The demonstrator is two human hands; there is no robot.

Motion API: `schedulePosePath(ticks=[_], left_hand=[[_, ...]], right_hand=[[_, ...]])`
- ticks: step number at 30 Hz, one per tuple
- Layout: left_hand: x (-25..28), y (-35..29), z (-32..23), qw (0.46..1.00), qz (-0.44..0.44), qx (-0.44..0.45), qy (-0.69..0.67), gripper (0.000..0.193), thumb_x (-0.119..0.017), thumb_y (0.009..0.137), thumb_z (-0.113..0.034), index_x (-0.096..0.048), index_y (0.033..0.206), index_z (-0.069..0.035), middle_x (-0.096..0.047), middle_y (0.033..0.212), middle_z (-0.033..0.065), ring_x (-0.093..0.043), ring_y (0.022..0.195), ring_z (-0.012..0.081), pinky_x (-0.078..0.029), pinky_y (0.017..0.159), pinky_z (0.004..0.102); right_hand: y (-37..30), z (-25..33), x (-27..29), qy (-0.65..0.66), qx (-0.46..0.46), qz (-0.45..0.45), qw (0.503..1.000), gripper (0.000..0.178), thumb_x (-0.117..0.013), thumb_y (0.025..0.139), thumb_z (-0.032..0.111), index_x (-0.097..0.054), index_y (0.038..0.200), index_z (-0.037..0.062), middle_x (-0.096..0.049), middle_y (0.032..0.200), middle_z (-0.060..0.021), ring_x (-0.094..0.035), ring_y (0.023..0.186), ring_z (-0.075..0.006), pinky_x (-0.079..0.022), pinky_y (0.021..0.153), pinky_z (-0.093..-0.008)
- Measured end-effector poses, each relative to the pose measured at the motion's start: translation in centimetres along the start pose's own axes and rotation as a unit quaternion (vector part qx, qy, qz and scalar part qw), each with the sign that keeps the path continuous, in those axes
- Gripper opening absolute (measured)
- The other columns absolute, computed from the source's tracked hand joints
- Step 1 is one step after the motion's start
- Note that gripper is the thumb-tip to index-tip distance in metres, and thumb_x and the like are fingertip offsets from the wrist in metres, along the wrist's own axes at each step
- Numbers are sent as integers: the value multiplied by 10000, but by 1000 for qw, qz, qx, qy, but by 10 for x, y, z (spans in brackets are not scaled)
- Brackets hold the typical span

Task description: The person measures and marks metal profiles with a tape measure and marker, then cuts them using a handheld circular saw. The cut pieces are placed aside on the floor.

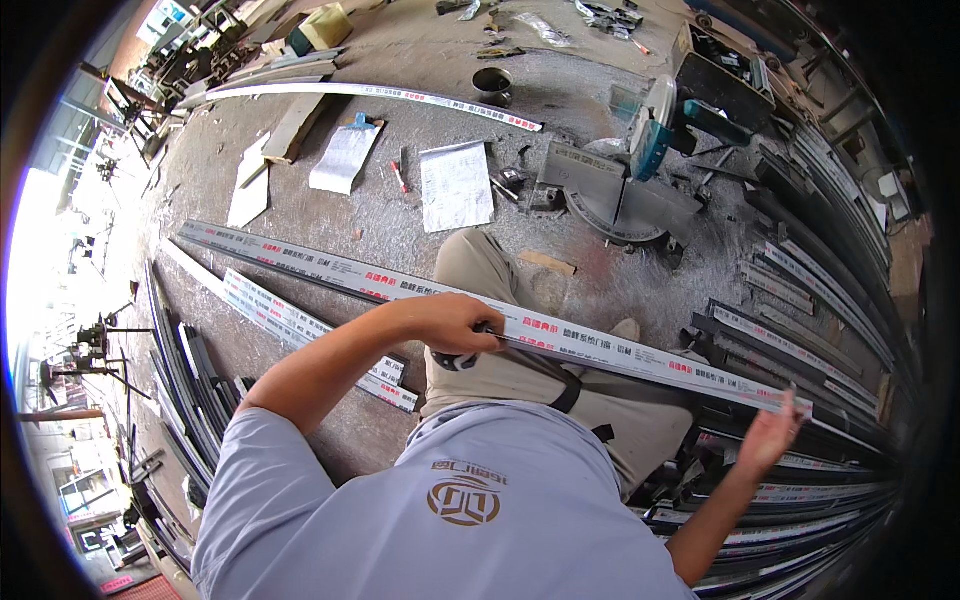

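A long metal profile (pixel 600 350), wrapped in white film with red and black print, lies slantwise across my lap. My left hand (pixel 460 325) is closed around its middle from above. Under that hand shows a small dark object (pixel 455 360) that I cannot make out. At the profile's right end, my right hand (pixel 772 432) has its fingers bunched against the tip. Beyond my knees a miter saw (pixel 640 160) with a teal guard stands on the floor. Two written paper sheets, one of them a white sheet (pixel 456 187), lie in front of me.
More wrapped profiles (pixel 790 500) are stacked at the right, and dark lengths (pixel 190 380) lie at the left. Farther off are a metal pot (pixel 492 86), a single film-covered strip (pixel 380 91), a red marker (pixel 400 176) and a crate (pixel 722 70) of dark parts.
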State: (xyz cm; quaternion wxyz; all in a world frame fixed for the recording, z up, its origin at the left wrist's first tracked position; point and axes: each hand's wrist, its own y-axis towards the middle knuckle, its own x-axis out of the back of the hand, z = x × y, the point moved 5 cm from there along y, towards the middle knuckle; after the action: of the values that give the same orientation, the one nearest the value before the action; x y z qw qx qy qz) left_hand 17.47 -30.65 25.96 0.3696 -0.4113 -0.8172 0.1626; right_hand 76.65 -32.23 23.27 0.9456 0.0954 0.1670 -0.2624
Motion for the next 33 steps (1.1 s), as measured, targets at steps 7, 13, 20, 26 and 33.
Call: schedulePosePath(ticks=[7, 13, 20, 26, 33], left_hand=[[-17, 21, -50, 996, 25, -17, -87, 305, -647, 1016, -320, -737, 1042, -30, -711, 838, 66, -645, 772, 156, -518, 727, 321], [-40, 59, -89, 973, 9, -27, -230, 240, -616, 1040, -205, -744, 1026, -3, -706, 830, 28, -617, 774, 88, -499, 721, 261], [-40, 90, -139, 957, -7, -38, -287, 269, -577, 1067, -224, -719, 1036, 2, -710, 822, 46, -635, 754, 92, -488, 679, 242], [-59, 119, -180, 976, 6, -8, -220, 297, -599, 1055, -253, -736, 1007, 7, -699, 819, 30, -615, 747, 74, -482, 673, 239], [-72, 128, -185, 994, 11, -15, -107, 299, -599, 1038, -277, -750, 1076, -22, -666, 812, 23, -587, 768, 94, -470, 702, 269]], right_hand=[[11, 41, 75, 81, 66, -178, 978, 264, -622, 1056, 252, -672, 1089, -5, -725, 1128, -176, -718, 952, -224, -595, 932, -366], [-56, 42, 3, -207, 164, -49, 963, 584, -359, 1121, 458, -562, 1304, -58, -676, 1126, -217, -697, 833, -253, -588, 865, -402], [-81, 56, -68, -274, 299, 54, 913, 183, -533, 1058, 82, -664, 1163, 11, -657, 1057, -140, -637, 946, -230, -541, 831, -364], [-100, 14, -129, -216, 46, 145, 965, 250, -659, 1033, 198, -635, 897, -10, -590, 788, -64, -496, 629, -91, -415, 567, -285], [-93, -20, -106, -115, -43, 100, 987, 398, -609, 1054, 201, -527, 686, 75, -435, 605, 63, -359, 573, -40, -282, 508, -287]])
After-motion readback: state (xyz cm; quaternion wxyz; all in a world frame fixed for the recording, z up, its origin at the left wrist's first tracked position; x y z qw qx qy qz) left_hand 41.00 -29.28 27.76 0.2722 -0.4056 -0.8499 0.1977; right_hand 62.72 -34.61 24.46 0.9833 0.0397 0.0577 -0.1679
